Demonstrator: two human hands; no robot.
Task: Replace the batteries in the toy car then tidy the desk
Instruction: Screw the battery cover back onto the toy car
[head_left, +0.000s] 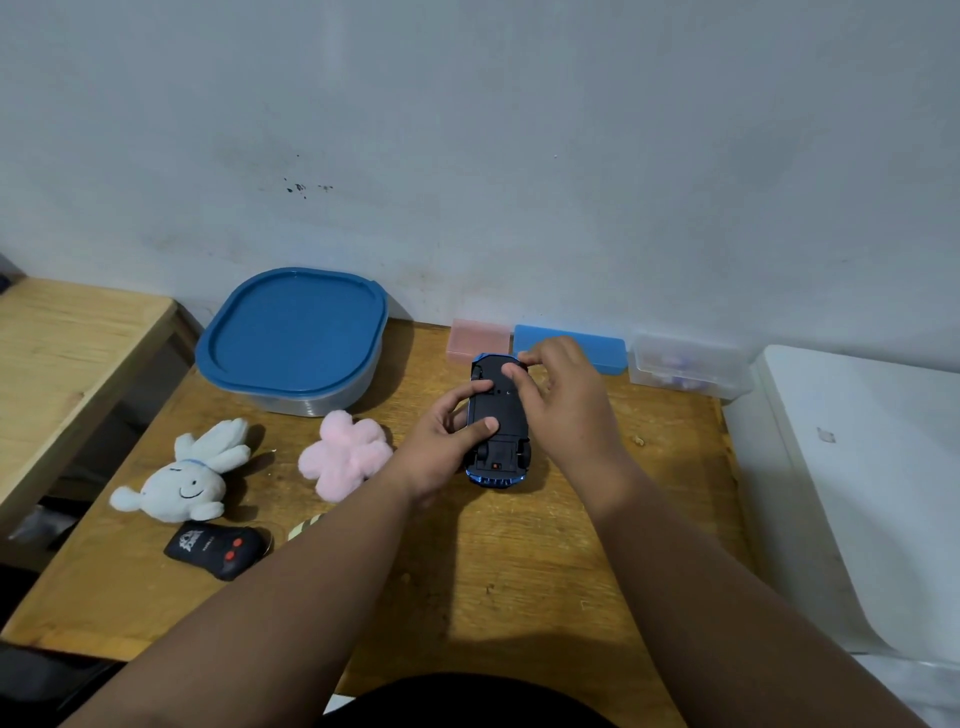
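A blue toy car (497, 431) lies upside down in my hands above the middle of the wooden desk (519, 561), its black underside and wheels facing up. My left hand (441, 441) grips the car's left side, with thumb and forefinger curled over the underside. My right hand (561, 395) holds the far right end of the car, its thumb pressing on the underside and its fingers curled round the front edge. A black remote control (218, 550) with red buttons lies at the front left of the desk. No loose batteries are visible.
A steel container with a blue lid (293, 338) stands at the back left. A white plush bunny (182, 475) and a pink plush flower (345, 460) lie left of the car. Pink (478, 340), blue (597, 345) and clear (685, 366) small boxes line the wall. A white appliance (857, 493) borders the desk's right side.
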